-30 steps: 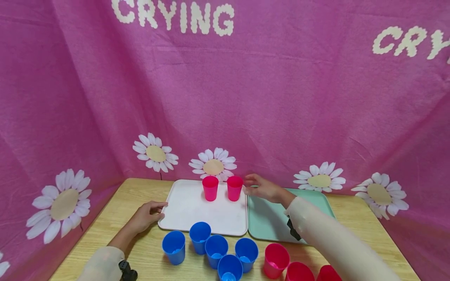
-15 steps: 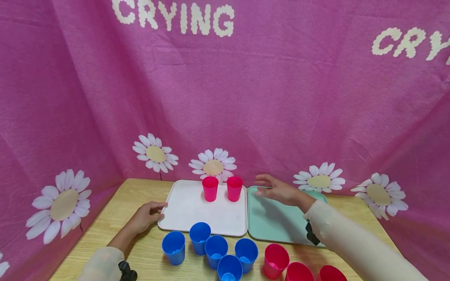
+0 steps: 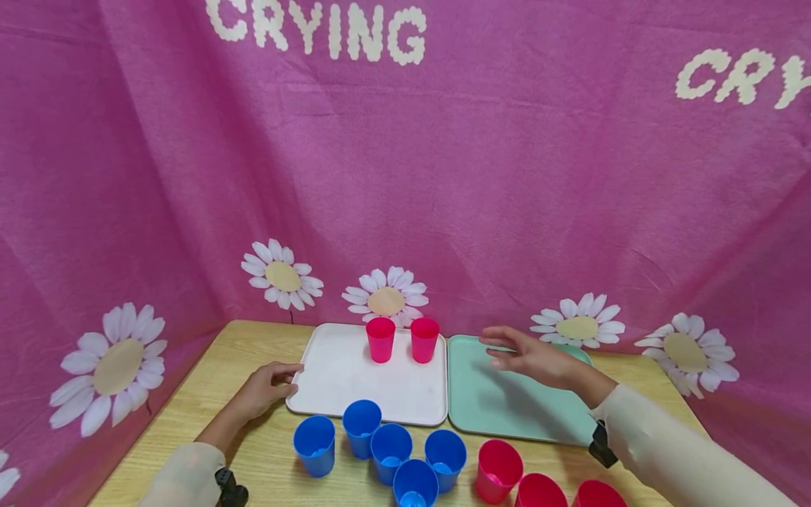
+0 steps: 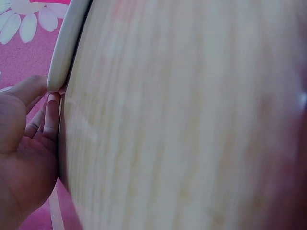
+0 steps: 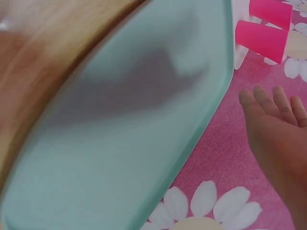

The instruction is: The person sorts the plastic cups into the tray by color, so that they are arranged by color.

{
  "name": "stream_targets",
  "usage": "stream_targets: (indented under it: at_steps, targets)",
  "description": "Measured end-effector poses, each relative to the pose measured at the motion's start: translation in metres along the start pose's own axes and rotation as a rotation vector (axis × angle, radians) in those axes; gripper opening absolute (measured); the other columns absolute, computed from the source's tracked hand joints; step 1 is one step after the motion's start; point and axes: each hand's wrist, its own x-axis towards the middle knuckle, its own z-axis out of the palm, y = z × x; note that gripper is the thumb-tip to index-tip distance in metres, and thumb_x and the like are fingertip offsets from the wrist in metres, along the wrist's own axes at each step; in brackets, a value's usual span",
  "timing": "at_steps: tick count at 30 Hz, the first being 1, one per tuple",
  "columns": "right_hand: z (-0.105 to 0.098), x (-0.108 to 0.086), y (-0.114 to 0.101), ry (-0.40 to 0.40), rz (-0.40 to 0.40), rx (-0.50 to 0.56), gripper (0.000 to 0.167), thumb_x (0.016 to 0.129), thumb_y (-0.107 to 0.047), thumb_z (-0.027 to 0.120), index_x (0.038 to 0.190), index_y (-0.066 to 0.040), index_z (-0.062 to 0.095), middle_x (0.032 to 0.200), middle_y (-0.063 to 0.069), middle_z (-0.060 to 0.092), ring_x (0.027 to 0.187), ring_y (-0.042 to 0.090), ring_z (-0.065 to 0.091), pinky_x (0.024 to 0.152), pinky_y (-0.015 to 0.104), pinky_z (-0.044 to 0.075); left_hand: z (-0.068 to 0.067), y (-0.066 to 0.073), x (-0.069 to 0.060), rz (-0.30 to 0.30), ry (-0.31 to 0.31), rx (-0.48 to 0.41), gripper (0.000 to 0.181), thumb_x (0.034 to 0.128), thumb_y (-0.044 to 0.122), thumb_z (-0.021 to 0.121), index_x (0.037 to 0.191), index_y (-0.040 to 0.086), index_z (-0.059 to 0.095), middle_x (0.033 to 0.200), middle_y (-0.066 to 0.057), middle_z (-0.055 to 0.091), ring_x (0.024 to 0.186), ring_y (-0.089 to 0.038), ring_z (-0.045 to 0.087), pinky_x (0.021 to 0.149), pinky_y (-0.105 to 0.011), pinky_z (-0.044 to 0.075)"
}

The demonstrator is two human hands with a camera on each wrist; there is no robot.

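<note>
My left hand [image 3: 265, 389] pinches the left edge of the white tray [image 3: 342, 391]; the left wrist view shows the thumb at its rim and fingertips tucked beneath it. Two pink cups [image 3: 381, 341] stand upright side by side at the back of this tray. Over the mint green tray [image 3: 488, 415] hovers my right hand [image 3: 538, 360], fingers spread and holding nothing. In the right wrist view its fingers [image 5: 268, 105] are extended, apart from the pink cups [image 5: 261, 40], and a shadow falls on the green tray.
Several blue cups [image 3: 391, 451] stand in front of the white tray on the wooden table [image 3: 266, 465]. Three more pink cups [image 3: 499, 470] are at the front right, two cut off by the frame. A pink flowered cloth [image 3: 443, 211] hangs behind.
My right hand has drawn back to the right, from beside the right pink cup on the white tray to above the green tray. The left hand and the cups stay put.
</note>
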Motion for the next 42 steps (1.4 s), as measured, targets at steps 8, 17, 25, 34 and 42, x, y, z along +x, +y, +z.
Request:
stream_targets:
  at_steps: [8, 17, 25, 34, 42]
  targets:
    - [-0.002, -0.03, 0.008, -0.044, -0.038, 0.078, 0.068, 0.104, -0.008, 0.059, 0.161, 0.001, 0.023, 0.165, 0.028, 0.025, 0.151, 0.055, 0.018, 0.106, 0.022, 0.047, 0.001, 0.0, 0.001, 0.002, -0.001, -0.008, 0.042, 0.0936, -0.002, 0.071, 0.135, 0.0, 0.065, 0.12, -0.015, 0.064, 0.105, -0.026, 0.058, 0.097, -0.043, 0.053]
    - [0.004, -0.064, 0.015, -0.083, -0.1, 0.161, 0.061, 0.106, -0.003, 0.052, 0.161, -0.002, 0.025, 0.166, 0.016, 0.03, 0.151, 0.02, 0.037, 0.109, 0.024, 0.045, 0.0, 0.0, 0.0, -0.001, -0.001, -0.008, 0.043, 0.0935, -0.003, 0.071, 0.136, 0.0, 0.065, 0.12, -0.016, 0.064, 0.106, -0.027, 0.057, 0.095, -0.039, 0.054]
    - [0.012, -0.089, 0.018, -0.065, -0.145, 0.164, 0.06, 0.106, 0.0, 0.05, 0.161, 0.0, 0.024, 0.159, -0.009, 0.044, 0.142, -0.002, 0.044, 0.108, 0.021, 0.045, -0.001, 0.0, -0.001, 0.002, -0.007, -0.02, 0.043, 0.0925, -0.004, 0.072, 0.135, 0.0, 0.066, 0.119, -0.016, 0.064, 0.107, -0.027, 0.057, 0.093, -0.036, 0.054]
    - [0.02, -0.119, 0.022, -0.089, -0.094, 0.196, 0.062, 0.107, -0.002, 0.048, 0.163, -0.002, 0.019, 0.157, -0.02, 0.044, 0.142, -0.006, 0.041, 0.109, 0.021, 0.044, -0.001, 0.001, -0.001, 0.024, -0.012, -0.012, 0.043, 0.0926, -0.003, 0.072, 0.135, -0.001, 0.065, 0.119, -0.016, 0.065, 0.106, -0.026, 0.058, 0.095, -0.039, 0.055]
    - [0.026, -0.146, 0.026, -0.12, 0.016, 0.257, 0.061, 0.108, -0.005, 0.046, 0.163, -0.005, 0.02, 0.154, -0.024, 0.046, 0.139, -0.009, 0.043, 0.109, 0.019, 0.042, -0.001, 0.001, -0.001, 0.022, -0.008, -0.01, 0.043, 0.0926, -0.003, 0.072, 0.135, -0.001, 0.065, 0.119, -0.016, 0.065, 0.106, -0.026, 0.058, 0.095, -0.039, 0.055]
